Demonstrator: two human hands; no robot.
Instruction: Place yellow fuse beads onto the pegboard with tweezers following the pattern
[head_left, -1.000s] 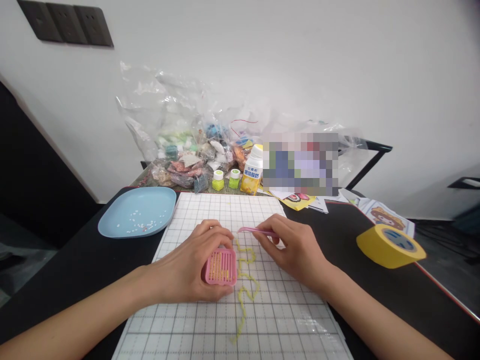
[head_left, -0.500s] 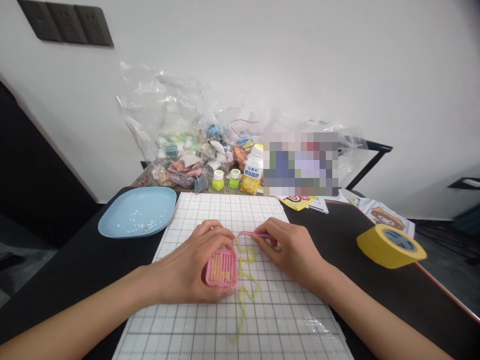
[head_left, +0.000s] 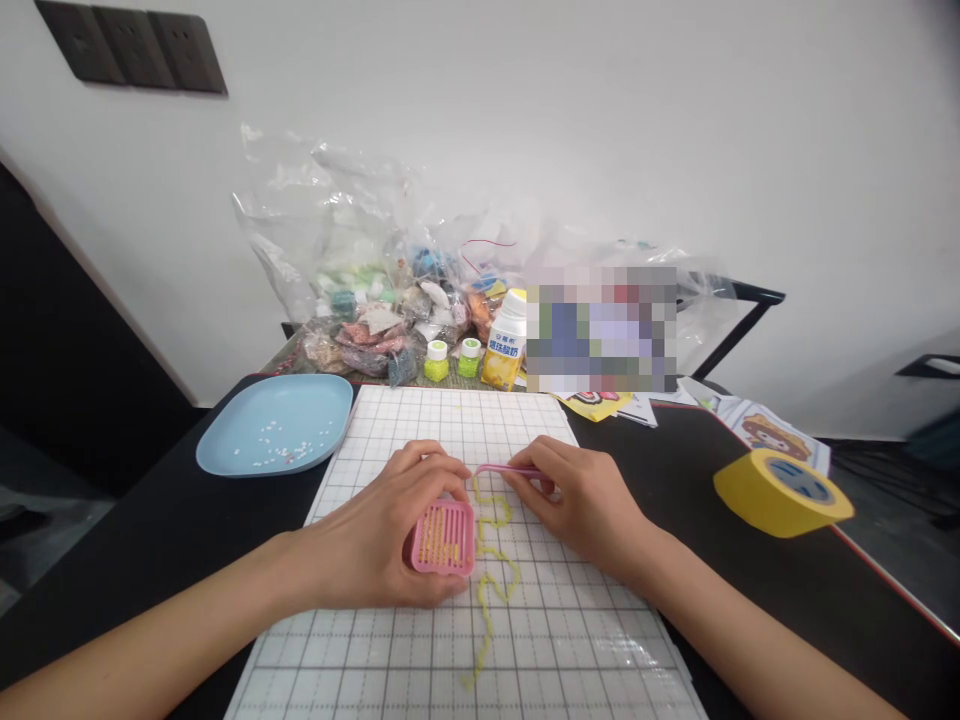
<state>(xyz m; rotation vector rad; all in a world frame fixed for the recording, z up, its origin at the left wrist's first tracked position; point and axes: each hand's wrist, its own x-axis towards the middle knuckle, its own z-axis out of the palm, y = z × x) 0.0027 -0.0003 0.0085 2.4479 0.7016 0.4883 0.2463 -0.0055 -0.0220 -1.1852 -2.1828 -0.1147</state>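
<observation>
My left hand (head_left: 405, 530) is wrapped round a small pink slotted tray (head_left: 444, 540), with yellow beads lying in several of its grooves. In my right hand (head_left: 577, 490) is a pair of thin pink tweezers (head_left: 517, 469), gripped between thumb and fingers. The bent tip of the tweezers points left, close to my left fingertips and the top end of a wavy yellow-green line of beads (head_left: 504, 510). That line winds down the white gridded board (head_left: 585, 640) between my hands. Whether the tip holds a bead is too small to tell.
A blue tray (head_left: 225, 430) with scattered white bits lies to the left. Two small jars of yellow-green beads (head_left: 436, 362), a yogurt bottle (head_left: 507, 340) and plastic bags of packets (head_left: 367, 330) stand behind the board. Yellow tape (head_left: 765, 500) and printed cards (head_left: 772, 430) lie right.
</observation>
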